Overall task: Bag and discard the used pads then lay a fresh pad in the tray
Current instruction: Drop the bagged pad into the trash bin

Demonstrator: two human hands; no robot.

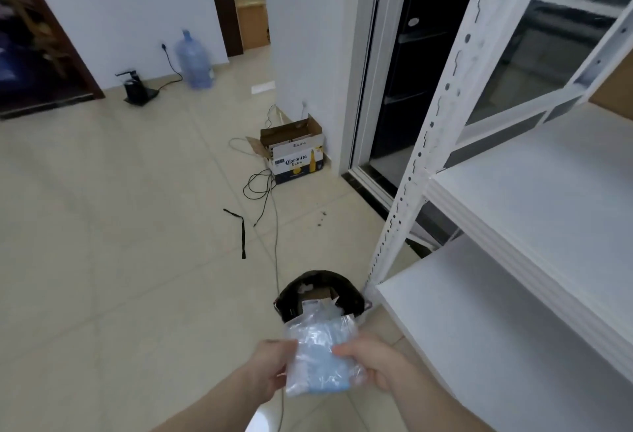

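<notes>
**Bagged pads held just short of the bin**

My left hand (274,368) pinches the left edge of the clear bag (318,351) and my right hand (373,363) grips its right edge, fingers curled round the plastic. Inside sit the folded blue pads (325,377) (used ones, I take it). The bag's long axis runs up the frame, its loose mouth pointing at the black bin (349,289), which lies straight beyond my fingers at lower centre, beside the white shelf (479,311). Both hands sit about equally near. Next, I judge, comes a short forward drop. No tray is visible.
</notes>
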